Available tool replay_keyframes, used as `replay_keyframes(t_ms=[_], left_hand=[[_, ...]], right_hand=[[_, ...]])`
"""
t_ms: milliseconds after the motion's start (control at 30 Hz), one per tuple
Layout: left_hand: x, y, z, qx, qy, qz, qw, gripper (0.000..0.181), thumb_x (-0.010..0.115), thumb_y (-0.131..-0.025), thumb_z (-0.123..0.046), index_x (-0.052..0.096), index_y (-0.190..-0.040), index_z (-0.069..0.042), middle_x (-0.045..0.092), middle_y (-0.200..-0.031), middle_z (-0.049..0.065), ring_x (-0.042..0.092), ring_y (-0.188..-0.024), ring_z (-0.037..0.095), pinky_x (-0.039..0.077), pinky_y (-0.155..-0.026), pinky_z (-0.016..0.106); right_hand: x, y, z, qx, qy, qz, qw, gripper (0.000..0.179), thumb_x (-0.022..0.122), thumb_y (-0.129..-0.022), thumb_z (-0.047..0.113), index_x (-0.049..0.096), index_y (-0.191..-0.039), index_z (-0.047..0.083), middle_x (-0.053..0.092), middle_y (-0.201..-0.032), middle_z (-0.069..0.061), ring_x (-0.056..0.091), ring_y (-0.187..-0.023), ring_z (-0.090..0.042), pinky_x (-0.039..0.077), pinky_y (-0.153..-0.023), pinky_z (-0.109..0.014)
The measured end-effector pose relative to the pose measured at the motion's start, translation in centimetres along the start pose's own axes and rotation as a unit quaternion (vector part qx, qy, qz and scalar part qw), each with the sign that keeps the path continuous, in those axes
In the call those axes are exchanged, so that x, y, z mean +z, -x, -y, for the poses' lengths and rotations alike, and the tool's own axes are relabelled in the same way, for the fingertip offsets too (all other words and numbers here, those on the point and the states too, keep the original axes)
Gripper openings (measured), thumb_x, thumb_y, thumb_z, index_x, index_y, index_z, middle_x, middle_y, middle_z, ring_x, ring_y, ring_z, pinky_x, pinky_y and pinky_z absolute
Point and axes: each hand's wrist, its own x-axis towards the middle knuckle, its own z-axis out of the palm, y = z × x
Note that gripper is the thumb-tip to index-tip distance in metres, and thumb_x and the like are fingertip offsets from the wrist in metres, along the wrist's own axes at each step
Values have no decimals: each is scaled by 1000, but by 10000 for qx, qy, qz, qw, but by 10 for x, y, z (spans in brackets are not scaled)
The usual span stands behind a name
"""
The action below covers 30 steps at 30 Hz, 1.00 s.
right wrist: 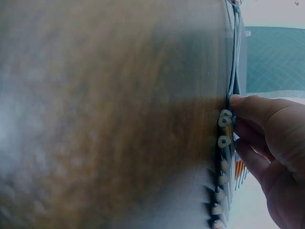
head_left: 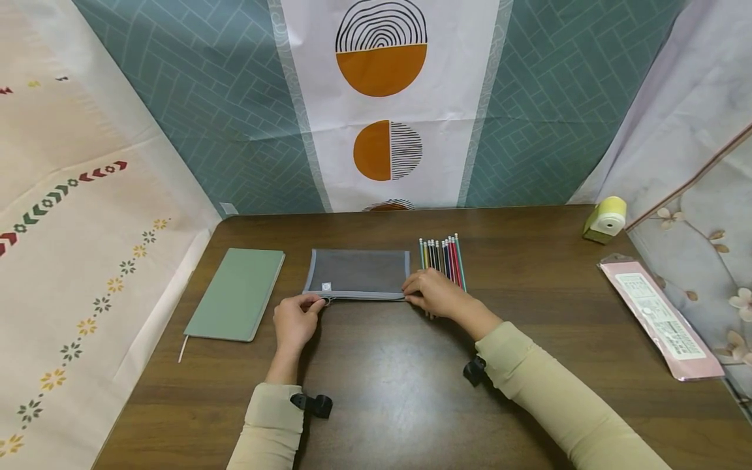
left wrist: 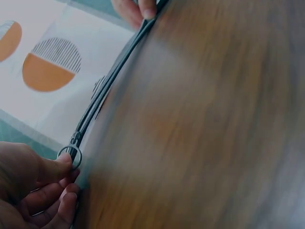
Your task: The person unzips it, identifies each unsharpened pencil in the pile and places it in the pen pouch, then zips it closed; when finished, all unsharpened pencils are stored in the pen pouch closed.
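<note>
No text or brand is legible. A small white tag [head_left: 326, 286] marks the near left corner of the grey zip pouch [head_left: 364, 267]; at right, the pink packet [head_left: 697, 360] bears a white label [head_left: 659, 314], its print too small to read.

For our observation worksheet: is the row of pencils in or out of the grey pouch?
Out: in the head view, the pencils lie right of the grey pouch.

From far I am seeing a pale khaki left sleeve [head_left: 270, 424], a black strap [head_left: 299, 401] carrying a small black block [head_left: 322, 407] near its end, a right sleeve [head_left: 558, 390] of the same colour, a second black block [head_left: 473, 371] beside it
</note>
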Motion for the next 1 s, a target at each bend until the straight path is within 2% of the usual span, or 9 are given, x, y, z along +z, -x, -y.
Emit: replay_keyframes(t_ms=[267, 667, 833, 1000], left_hand=[[-9, -2, 11, -78, 17, -141, 9999, 11, 79, -88, -14, 80, -90, -3, 76, -85, 13, 69, -82, 35, 43, -92, 56], [-18, -2, 19, -282, 60, -154, 9995, 13, 76, -90, -12, 79, -93, 0, 75, -87, 16, 69, -80, 30, 53, -70, 42], [-22, -2, 21, -307, 110, -171, 9993, 12, 75, -91, -12, 78, -92, 0, 75, -85, 15, 69, -79, 29, 50, -66, 35], [-24, -3, 24, -298, 99, -199, 9993, 13, 76, -91, -13, 78, -91, 0, 75, -85, 15, 70, -79, 29, 51, -66, 35]], right_hand=[[0, 0, -3, -37, 91, -34, 9999, 8, 76, -88, 2, 79, -95, -1, 75, -106, -12, 71, -100, -28, 60, -86, -36], [1, 2, -2, 20, 103, 28, 9999, 8, 76, -88, 3, 79, -95, 0, 75, -107, -12, 71, -101, -29, 60, -89, -38], [0, 2, -2, -1, 109, 17, 9999, 8, 76, -88, 3, 79, -94, 0, 75, -106, -12, 72, -101, -29, 60, -88, -39], [0, 1, -2, -25, 102, 31, 9999, 8, 76, -88, 3, 79, -95, 0, 75, -106, -12, 72, -101, -29, 59, -90, -39]])
